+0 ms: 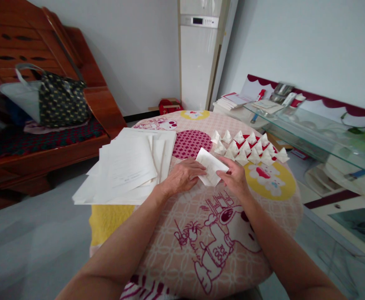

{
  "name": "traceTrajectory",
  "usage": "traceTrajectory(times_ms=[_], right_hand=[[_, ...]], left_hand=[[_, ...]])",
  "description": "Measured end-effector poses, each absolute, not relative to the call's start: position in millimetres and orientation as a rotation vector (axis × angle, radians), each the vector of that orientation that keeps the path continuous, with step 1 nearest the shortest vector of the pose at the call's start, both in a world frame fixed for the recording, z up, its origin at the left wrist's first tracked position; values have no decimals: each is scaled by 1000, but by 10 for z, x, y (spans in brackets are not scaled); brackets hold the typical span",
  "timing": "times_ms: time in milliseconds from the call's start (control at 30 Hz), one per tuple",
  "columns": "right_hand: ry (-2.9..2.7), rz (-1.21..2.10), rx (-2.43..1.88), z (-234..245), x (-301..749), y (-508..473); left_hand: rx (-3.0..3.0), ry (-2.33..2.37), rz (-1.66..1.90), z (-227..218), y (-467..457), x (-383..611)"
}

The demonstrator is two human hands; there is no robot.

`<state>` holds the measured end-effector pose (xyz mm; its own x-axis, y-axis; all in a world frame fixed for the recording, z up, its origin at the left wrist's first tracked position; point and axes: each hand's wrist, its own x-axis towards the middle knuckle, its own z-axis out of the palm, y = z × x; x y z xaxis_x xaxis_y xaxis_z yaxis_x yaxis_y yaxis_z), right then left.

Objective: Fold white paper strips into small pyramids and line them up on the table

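A folded piece of white paper (212, 167) is held between my two hands above the patterned tablecloth. My left hand (185, 174) grips its left edge, fingers together and pointing right. On its right side, my right hand (233, 175) pinches the edge between thumb and fingers. Just beyond, several folded white paper pieces with pointed tips (245, 148) stand in rows at the table's right side, with red showing beneath them. A stack of white paper sheets (129, 162) lies to the left of my left hand, some with faint print.
The round table wears a pink cloth (182, 233) with cartoon figures. On the right is a glass shelf (320, 133) bearing papers, tins and a red cup. A wooden bench (97, 108) with bags stands at left; a tall white air conditioner (197, 62) is behind.
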<state>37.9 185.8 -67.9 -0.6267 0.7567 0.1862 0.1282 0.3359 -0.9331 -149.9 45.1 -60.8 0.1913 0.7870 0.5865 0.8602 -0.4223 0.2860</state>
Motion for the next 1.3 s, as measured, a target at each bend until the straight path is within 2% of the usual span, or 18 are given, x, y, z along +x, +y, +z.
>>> traceTrajectory(times_ms=[367,567,667,867,967,1033,1133,1200,1300], right_hand=[[-2129,1521,-807,-632,498,1947],[-2370,1518,-792,-650,616,2073],[-2511,1321,-767,-693,642,2109],[-2701,529,-754,-621,732,2085],[-2649,291,-797,-532,737,2016],[-2627,362,-769,-504,689,1945],[-2581,917,-625,-544,569,1824],[-2568,1155,-660,-611,497,1759],[-2587,1222,-771,-700,438,1711]], left_hand=[[-2464,-1676,-820,-777,496,-1639],[-2511,-1729,-856,-800,454,-1631],[-2577,-1765,-891,-809,425,-1627],[-2662,-1843,-801,-814,418,-1648],[-2654,-1836,-815,-825,424,-1656],[-2642,-1833,-845,-839,426,-1658],[-2657,-1842,-856,-842,423,-1653],[-2671,-1861,-834,-821,415,-1638],[-2689,-1880,-822,-764,400,-1605]])
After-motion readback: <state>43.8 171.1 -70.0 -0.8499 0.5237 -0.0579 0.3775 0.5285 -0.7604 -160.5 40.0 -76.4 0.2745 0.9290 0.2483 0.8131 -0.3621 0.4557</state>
